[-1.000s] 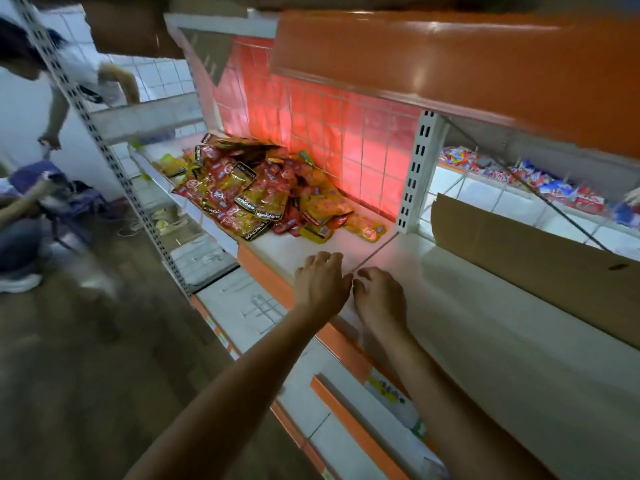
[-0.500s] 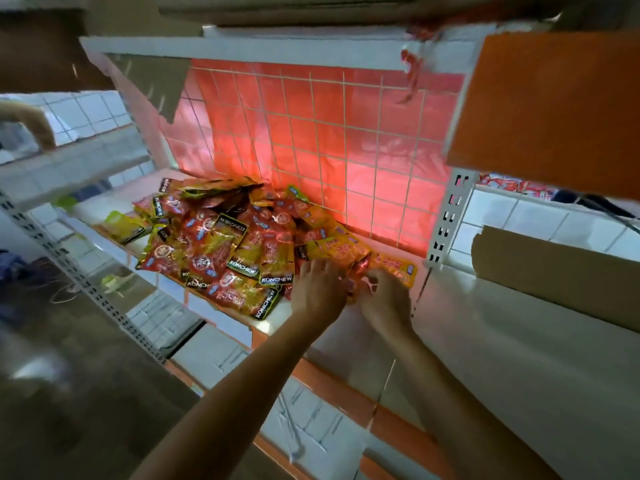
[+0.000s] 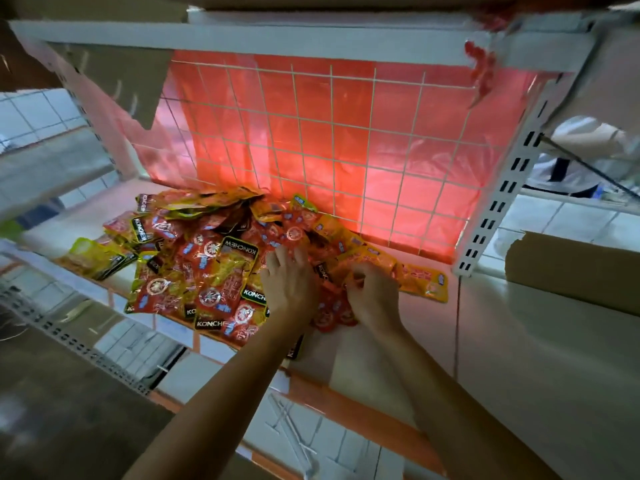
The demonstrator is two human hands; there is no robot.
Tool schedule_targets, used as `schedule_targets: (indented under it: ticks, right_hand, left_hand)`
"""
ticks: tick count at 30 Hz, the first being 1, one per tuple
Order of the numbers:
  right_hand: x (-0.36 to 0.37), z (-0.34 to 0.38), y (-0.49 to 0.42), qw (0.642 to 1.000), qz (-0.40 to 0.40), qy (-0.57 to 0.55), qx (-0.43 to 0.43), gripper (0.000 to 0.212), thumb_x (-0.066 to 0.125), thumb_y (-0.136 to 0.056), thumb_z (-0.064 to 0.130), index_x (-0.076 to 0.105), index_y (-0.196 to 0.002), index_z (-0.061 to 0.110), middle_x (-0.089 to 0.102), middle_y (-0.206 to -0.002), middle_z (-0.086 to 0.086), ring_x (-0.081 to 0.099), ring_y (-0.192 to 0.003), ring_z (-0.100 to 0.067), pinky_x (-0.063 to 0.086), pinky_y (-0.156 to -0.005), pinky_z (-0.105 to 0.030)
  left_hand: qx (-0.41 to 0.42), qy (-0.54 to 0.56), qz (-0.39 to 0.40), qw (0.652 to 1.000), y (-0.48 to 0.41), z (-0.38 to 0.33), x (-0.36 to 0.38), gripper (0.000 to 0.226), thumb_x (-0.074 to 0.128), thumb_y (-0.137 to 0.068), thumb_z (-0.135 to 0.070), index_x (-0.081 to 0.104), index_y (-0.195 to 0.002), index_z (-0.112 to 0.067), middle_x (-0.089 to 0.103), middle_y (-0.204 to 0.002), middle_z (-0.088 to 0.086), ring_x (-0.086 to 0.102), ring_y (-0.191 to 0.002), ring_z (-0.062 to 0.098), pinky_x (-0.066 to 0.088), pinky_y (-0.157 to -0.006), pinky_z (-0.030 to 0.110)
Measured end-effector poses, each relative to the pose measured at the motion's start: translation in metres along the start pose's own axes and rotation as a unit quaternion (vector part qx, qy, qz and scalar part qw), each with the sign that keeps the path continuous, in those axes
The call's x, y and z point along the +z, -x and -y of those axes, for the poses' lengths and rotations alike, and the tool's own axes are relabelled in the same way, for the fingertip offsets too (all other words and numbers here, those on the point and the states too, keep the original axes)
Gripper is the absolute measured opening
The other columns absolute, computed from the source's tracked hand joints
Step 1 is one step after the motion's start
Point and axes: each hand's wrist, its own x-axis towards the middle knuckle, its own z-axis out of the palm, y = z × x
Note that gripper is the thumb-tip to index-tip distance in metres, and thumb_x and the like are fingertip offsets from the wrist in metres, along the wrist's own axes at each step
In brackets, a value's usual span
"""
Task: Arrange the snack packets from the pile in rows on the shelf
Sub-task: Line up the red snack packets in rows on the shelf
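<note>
Lays the left hand (image 3: pixel 289 284) palm-down on the red packets at the near right part of the pile (image 3: pixel 207 265), fingers straight and close together, pressing flat without gripping. Curls the right hand (image 3: pixel 373 294) just beside it, fingers bent inward and pinching the edge of an orange packet (image 3: pixel 372 259) at the pile's right side. Reaches in with both bare forearms from the bottom of the view. Beyond the hands: snack packets in red, orange and yellow, heaped loose and overlapping at all angles on the white shelf (image 3: pixel 433 327), several marked KONCHEW, touching the wire grid (image 3: pixel 346 150) at the back, with a red plastic sheet glowing behind the wires. Off the right edge of the heap, one long yellow packet (image 3: pixel 425 283) lying flat; off the left edge, a yellow-green packet (image 3: pixel 93 255) near the shelf's front. Farther right, a slotted white upright (image 3: pixel 502 202) and a piece of brown cardboard (image 3: pixel 571 268) standing on the neighbouring shelf.
</note>
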Motion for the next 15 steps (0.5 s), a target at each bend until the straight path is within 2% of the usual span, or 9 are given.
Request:
schedule_targets:
  ticks: [2, 4, 6, 9, 12, 15]
  right_hand:
    - [0.009, 0.012, -0.001, 1.0, 0.008, -0.009, 0.002, 0.021, 0.059, -0.089, 0.016, 0.07, -0.107, 0.014, 0.07, -0.107, -0.002, 0.062, -0.102, -0.019, 0.039, -0.085, -0.023]
    - [0.018, 0.023, -0.002, 1.0, 0.017, -0.006, 0.006, 0.021, 0.06, -0.09, 0.019, 0.068, -0.109, 0.014, 0.069, -0.109, -0.002, 0.062, -0.103, -0.019, 0.037, -0.081, -0.019]
    - [0.026, 0.032, -0.001, 1.0, 0.029, -0.009, 0.007, 0.019, 0.061, -0.09, 0.024, 0.067, -0.106, 0.014, 0.069, -0.107, -0.001, 0.061, -0.095, -0.017, 0.031, -0.068, -0.016]
    - [0.037, 0.044, 0.002, 0.999, 0.03, 0.013, 0.008, 0.024, 0.063, -0.088, 0.034, 0.063, -0.104, 0.016, 0.065, -0.103, 0.0, 0.055, -0.087, -0.014, 0.032, -0.067, -0.023]
    - [0.046, 0.053, 0.002, 0.998, 0.039, 0.046, 0.023, 0.047, 0.065, -0.083, 0.051, 0.055, -0.112, 0.016, 0.059, -0.107, 0.0, 0.057, -0.097, -0.019, 0.035, -0.069, -0.026]
    - [0.052, 0.06, -0.001, 0.991, 0.063, 0.103, 0.05, 0.081, 0.062, -0.074, 0.07, 0.046, -0.126, 0.011, 0.058, -0.119, -0.008, 0.058, -0.108, -0.027, 0.045, -0.075, -0.032]
  left_hand:
    - [-0.003, -0.002, 0.004, 1.0, -0.002, 0.009, 0.0, 0.046, 0.05, -0.093, -0.044, 0.04, -0.126, -0.014, 0.043, -0.124, 0.011, 0.04, -0.117, 0.028, 0.041, -0.093, 0.039]
    - [0.005, 0.004, -0.015, 1.0, -0.004, 0.018, -0.003, 0.052, 0.05, -0.091, -0.052, 0.042, -0.125, -0.014, 0.043, -0.123, 0.01, 0.041, -0.116, 0.028, 0.04, -0.091, 0.039]
    - [-0.001, 0.02, -0.044, 0.999, -0.008, 0.028, -0.006, 0.046, 0.049, -0.093, -0.047, 0.045, -0.124, -0.013, 0.045, -0.121, 0.01, 0.042, -0.114, 0.029, 0.04, -0.089, 0.039]
    - [-0.027, 0.02, -0.045, 0.998, -0.016, 0.047, -0.01, 0.041, 0.052, -0.091, -0.031, 0.043, -0.127, -0.013, 0.043, -0.127, 0.013, 0.039, -0.12, 0.032, 0.039, -0.093, 0.041]
    - [-0.03, 0.01, -0.05, 0.998, -0.017, 0.065, -0.011, 0.044, 0.059, -0.088, -0.027, 0.044, -0.128, -0.015, 0.038, -0.136, 0.014, 0.034, -0.124, 0.033, 0.036, -0.096, 0.043]
    - [-0.033, 0.014, -0.077, 0.996, -0.011, 0.076, -0.011, 0.051, 0.063, -0.084, -0.023, 0.045, -0.131, -0.015, 0.036, -0.14, 0.015, 0.032, -0.129, 0.035, 0.035, -0.097, 0.047]
